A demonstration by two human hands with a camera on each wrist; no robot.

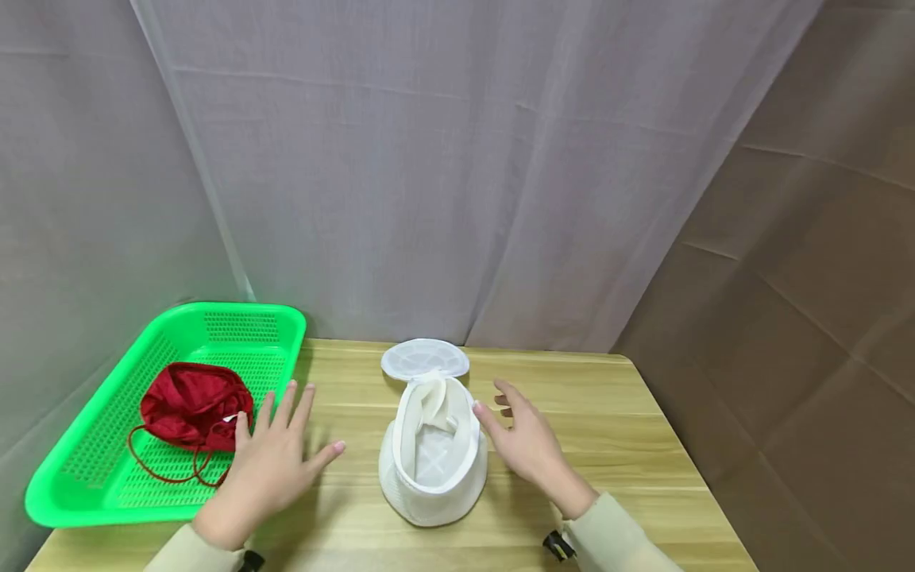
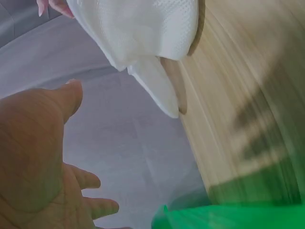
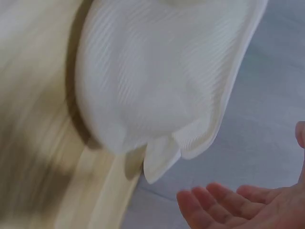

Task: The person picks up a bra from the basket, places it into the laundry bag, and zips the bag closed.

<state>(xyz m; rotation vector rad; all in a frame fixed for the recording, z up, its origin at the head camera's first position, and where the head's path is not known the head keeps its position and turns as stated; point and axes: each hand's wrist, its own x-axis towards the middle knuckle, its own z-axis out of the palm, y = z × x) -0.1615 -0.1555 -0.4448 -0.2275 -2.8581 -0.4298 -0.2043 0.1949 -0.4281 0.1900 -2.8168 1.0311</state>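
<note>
A white mesh laundry bag [image 1: 432, 508] stands upright on the table, its round lid [image 1: 425, 359] folded back behind it. Through the opening, pale inner fabric [image 1: 433, 405] is visible. To the left, my left hand [image 1: 268, 469] hovers by the basket's right side with fingers spread, holding nothing. My right hand [image 1: 525, 441] is just right of the bag, thumb near its rim; in the right wrist view the bag [image 3: 157, 81] and the hand [image 3: 252, 207] are apart. A crumpled dark red cloth item [image 1: 193, 405] with thin cords lies in the green basket [image 1: 86, 508].
The light wooden table [image 1: 593, 508] carries the bag and the basket. Grey curtain [image 1: 429, 199] hangs along the back and left, and a brownish fabric wall [image 1: 786, 318] stands at the right.
</note>
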